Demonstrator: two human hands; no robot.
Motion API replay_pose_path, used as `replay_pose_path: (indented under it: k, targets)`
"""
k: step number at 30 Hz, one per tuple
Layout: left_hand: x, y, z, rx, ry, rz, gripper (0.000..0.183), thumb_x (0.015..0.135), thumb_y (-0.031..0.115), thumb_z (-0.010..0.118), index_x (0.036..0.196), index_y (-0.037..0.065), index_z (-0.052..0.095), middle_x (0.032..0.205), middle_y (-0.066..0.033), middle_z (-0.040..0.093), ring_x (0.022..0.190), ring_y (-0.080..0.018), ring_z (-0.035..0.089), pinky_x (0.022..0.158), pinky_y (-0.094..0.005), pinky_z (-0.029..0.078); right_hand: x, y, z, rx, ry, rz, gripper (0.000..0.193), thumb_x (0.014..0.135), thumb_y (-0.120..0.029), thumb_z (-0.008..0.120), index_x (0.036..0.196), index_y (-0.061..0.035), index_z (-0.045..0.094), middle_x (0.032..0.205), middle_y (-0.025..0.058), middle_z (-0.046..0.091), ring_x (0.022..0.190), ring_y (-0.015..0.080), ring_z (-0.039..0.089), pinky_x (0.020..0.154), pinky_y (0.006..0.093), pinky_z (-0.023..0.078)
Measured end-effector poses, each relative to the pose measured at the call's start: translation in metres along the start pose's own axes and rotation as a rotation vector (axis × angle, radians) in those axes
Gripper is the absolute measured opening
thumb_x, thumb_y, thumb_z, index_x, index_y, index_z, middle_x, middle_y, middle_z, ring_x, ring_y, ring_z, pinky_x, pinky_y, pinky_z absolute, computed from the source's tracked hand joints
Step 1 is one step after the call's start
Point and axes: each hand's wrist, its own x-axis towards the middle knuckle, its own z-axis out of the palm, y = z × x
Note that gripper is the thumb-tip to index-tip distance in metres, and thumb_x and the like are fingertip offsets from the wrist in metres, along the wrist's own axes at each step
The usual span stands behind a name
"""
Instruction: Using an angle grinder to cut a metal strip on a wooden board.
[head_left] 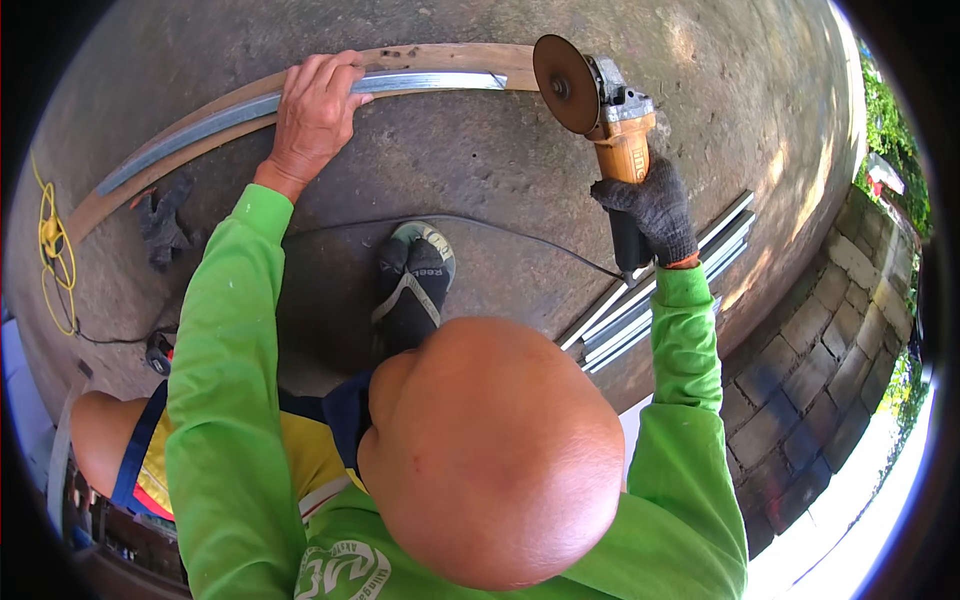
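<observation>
My bare left hand (312, 115) presses down with its fingers curled over a long silver metal strip (430, 82). The strip lies along a wooden plank (400, 56) on the ground, and a dark mark shows near its right end. In a grey knitted glove, my right hand (655, 208) grips an orange and black angle grinder (622, 135) by its body. The grinder's brown cutting disc (566, 85) stands upright, just right of the strip's end and apart from it. I cannot tell whether the disc is spinning.
The grinder's black cord (480, 222) crosses the concrete, passing my sandalled foot (415, 265). Several metal strips (625, 325) lie below my right hand. A dark glove (163, 225) and a yellow cord (50, 240) are at left. A block wall (815, 340) stands at right.
</observation>
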Motion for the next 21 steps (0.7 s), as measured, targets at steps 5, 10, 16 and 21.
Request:
replay_pose_path:
  k: [5, 10, 16, 21]
  targets:
    - [0.009, -0.002, 0.005, -0.091, -0.012, -0.020, 0.031, 0.079, 0.014, 0.080, 0.106, 0.006, 0.068, 0.107, -0.0046, 0.068, 0.101, -0.0277, 0.060, 0.088, -0.0408, 0.047, -0.011, 0.003, 0.014, -0.050, 0.115, 0.040, 0.059, 0.064, -0.033, 0.090, 0.108, -0.0006, 0.068, 0.084, 0.0100, 0.072, 0.074, 0.0212, 0.070, 0.071, 0.0360, 0.056]
    - [0.011, 0.006, 0.017, -0.153, 0.066, -0.007, 0.037, 0.079, 0.017, 0.081, 0.114, 0.010, 0.072, 0.102, -0.0026, 0.068, 0.099, -0.0248, 0.060, 0.085, -0.0399, 0.048, -0.016, 0.002, 0.026, 0.099, 0.092, 0.103, 0.059, 0.064, -0.033, 0.090, 0.107, -0.0006, 0.068, 0.084, 0.0093, 0.072, 0.072, 0.0200, 0.069, 0.070, 0.0354, 0.056]
    - [0.011, 0.008, 0.017, -0.062, 0.032, 0.017, 0.035, 0.085, 0.023, 0.078, 0.118, 0.011, 0.073, 0.103, -0.0007, 0.066, 0.097, -0.0225, 0.059, 0.082, -0.0383, 0.046, -0.012, -0.016, 0.041, 0.250, 0.068, 0.157, 0.045, 0.069, -0.017, 0.088, 0.105, 0.0010, 0.068, 0.084, 0.0077, 0.071, 0.070, 0.0167, 0.067, 0.065, 0.0316, 0.056]
    - [0.013, 0.011, 0.017, -0.028, -0.013, -0.017, 0.032, 0.089, 0.026, 0.074, 0.115, 0.009, 0.074, 0.104, -0.0017, 0.066, 0.097, -0.0225, 0.059, 0.082, -0.0377, 0.045, -0.006, -0.027, 0.048, 0.244, 0.068, 0.169, 0.045, 0.070, -0.017, 0.088, 0.106, 0.0010, 0.067, 0.083, 0.0078, 0.071, 0.069, 0.0171, 0.067, 0.064, 0.0325, 0.056]
